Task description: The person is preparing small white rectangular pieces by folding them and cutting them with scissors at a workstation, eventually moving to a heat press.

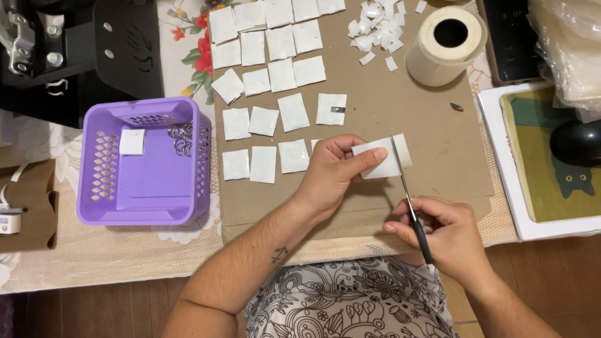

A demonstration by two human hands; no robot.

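Observation:
My left hand (332,172) pinches a small white paper strip (383,160) over a brown cardboard sheet (400,106). My right hand (441,235) grips black-handled scissors (410,200), whose blades cross the strip near its right end. To the left of my left hand, several white paper squares (269,75) lie in rows on the cardboard. A heap of small white offcuts (379,25) sits at the top of the sheet.
A purple plastic basket (144,206) at the left holds one white square (132,141) and metal rings (181,138). A white tape roll (446,45) stands top right. A black machine (75,56) is top left, a white-framed picture (532,225) at the right.

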